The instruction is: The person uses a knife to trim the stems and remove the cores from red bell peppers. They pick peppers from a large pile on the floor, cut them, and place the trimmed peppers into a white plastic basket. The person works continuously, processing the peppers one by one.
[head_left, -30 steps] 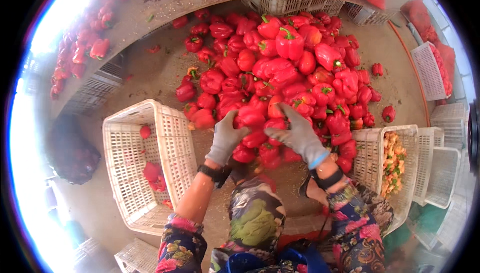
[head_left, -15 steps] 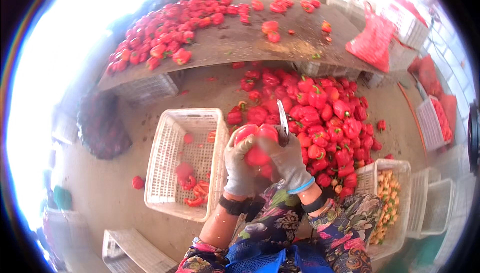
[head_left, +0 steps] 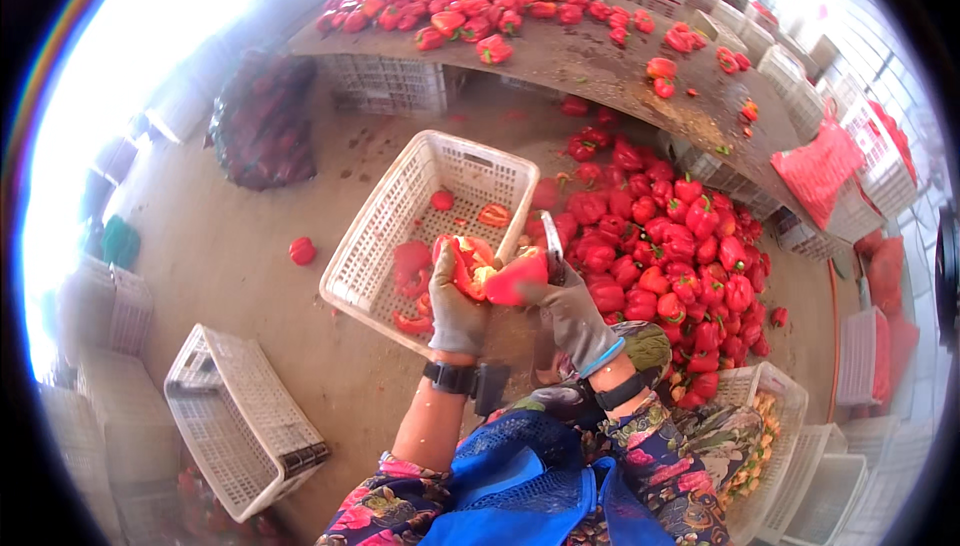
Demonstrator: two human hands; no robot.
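Observation:
A red bell pepper (head_left: 466,258) is split open in front of me, its pale core and seeds showing. My left hand (head_left: 458,314) is closed on one part of it. My right hand (head_left: 572,318), in a grey glove with a blue cuff, grips a knife (head_left: 552,240) whose blade points up. Its fingers also press against the other pepper half (head_left: 517,276), which is smooth side up. Both hands are over the near right side of a white plastic crate (head_left: 372,236), where several pepper pieces (head_left: 411,268) lie.
A large heap of red peppers (head_left: 690,266) covers the floor at right. More lie on a low table (head_left: 560,54) at the back. A crate of pepper cores (head_left: 765,416) stands by my right knee. One empty crate (head_left: 235,416) is tipped at lower left, and a loose pepper (head_left: 302,251) lies on the floor.
The pepper has gone from closed to opened, with its inside now showing. My hands have shifted to the crate's near right side, and the view has swung left.

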